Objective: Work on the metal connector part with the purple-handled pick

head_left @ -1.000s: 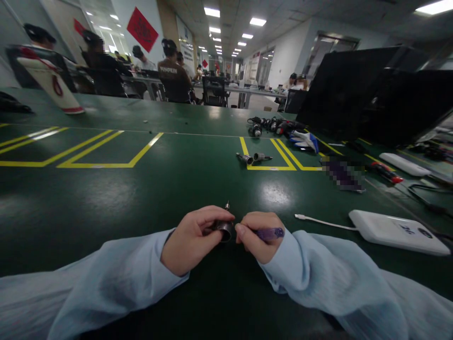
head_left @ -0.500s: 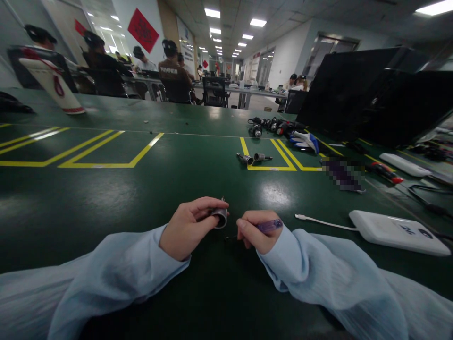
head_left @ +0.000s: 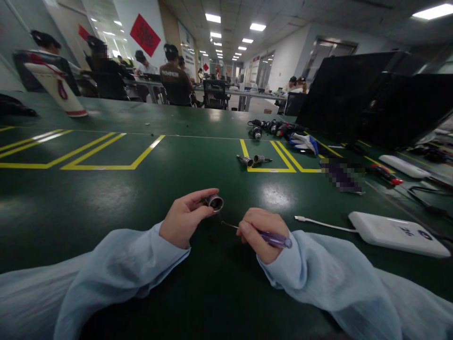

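My left hand pinches a hollow metal cylinder between thumb and fingers, its round open end turned towards me and to the right. Something darker shows inside it, too small to make out. Closed in my right hand is a screwdriver with a clear purple handle. Its thin shaft points left, and the small dark tip is just below the cylinder, apart from it. Farther up the table lie two similar metal parts with thin shafts, a left one and a right one.
Yellow tape marks rectangles on the green table. To the right lie a white power bank with a cable, a red-and-black tool and a blue-and-white glove. Dark monitors stand behind. A cream-coloured cup stands far left.
My left hand has raised the cylinder slightly up and left, turning its opening more towards me. My right hand has tilted the screwdriver, so its tip is higher and its handle end lower.
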Action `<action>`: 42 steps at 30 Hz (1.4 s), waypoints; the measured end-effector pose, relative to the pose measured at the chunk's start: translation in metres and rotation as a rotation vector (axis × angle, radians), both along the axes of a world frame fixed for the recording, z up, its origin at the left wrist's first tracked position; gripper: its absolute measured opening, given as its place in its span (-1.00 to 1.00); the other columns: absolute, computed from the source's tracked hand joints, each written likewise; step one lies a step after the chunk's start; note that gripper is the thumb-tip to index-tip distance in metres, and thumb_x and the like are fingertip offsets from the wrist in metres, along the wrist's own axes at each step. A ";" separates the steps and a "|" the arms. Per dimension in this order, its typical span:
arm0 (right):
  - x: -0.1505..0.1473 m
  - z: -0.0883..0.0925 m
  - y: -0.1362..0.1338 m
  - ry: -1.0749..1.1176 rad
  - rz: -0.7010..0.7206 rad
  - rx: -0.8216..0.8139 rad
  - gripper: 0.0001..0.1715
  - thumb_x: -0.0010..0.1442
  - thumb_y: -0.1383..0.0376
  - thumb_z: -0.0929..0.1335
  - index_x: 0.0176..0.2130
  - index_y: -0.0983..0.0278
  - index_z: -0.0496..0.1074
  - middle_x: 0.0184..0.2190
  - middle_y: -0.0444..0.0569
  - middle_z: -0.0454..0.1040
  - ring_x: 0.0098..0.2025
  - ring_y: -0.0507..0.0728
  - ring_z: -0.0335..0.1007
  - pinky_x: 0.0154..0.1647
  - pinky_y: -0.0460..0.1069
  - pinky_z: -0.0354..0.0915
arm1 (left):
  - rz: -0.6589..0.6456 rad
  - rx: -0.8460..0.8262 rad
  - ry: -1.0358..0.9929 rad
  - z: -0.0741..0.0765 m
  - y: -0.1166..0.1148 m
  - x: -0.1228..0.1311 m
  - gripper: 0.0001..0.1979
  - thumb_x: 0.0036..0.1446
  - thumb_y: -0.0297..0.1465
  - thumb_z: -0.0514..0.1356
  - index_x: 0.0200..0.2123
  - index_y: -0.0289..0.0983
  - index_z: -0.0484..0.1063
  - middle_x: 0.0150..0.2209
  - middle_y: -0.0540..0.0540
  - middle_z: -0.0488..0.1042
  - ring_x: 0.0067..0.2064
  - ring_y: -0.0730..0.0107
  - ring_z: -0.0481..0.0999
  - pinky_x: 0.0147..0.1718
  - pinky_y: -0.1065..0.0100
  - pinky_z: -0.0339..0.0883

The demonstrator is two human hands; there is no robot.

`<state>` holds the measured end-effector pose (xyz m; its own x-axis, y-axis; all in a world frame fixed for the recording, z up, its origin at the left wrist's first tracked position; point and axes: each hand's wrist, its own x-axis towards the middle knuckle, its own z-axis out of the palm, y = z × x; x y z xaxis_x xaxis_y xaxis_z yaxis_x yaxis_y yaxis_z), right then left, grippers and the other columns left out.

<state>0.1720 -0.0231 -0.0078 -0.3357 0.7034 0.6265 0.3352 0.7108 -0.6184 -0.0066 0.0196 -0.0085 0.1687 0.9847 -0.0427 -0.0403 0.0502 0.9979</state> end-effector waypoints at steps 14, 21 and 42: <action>-0.004 -0.002 0.007 -0.141 -0.011 0.279 -0.82 0.11 0.40 0.21 -0.46 0.35 0.34 -0.55 -0.01 0.36 -0.48 0.03 0.22 -0.44 -0.05 0.21 | -0.022 -0.001 0.124 0.016 -0.015 0.009 -0.59 -0.19 -0.46 0.26 -0.16 -0.37 0.42 -0.22 -0.15 0.54 -0.19 0.24 0.52 -0.15 0.23 0.38; -0.007 -0.001 0.005 -0.148 0.028 0.324 -0.84 0.08 0.43 0.21 -0.48 0.38 0.34 -0.58 0.00 0.35 -0.49 0.03 0.21 -0.45 -0.06 0.20 | 0.009 0.039 0.194 0.016 -0.016 0.009 -0.72 -0.16 -0.46 0.23 -0.27 -0.38 0.45 -0.33 -0.14 0.56 -0.28 0.25 0.55 -0.25 0.25 0.43; -0.010 -0.002 -0.001 -0.007 0.179 -0.114 -0.72 0.11 0.34 0.22 -0.58 0.30 0.35 -0.69 -0.12 0.35 -0.57 -0.02 0.27 -0.44 -0.08 0.22 | 0.019 0.004 0.174 0.014 -0.015 0.005 -0.69 -0.21 -0.44 0.25 -0.28 -0.36 0.46 -0.31 -0.13 0.55 -0.24 0.22 0.53 -0.24 0.22 0.45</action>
<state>0.1620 -0.0245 -0.0101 -0.4658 0.6981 0.5438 0.2141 0.6852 -0.6962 -0.0016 0.0043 0.0050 0.1403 0.9880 -0.0654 0.1318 0.0468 0.9902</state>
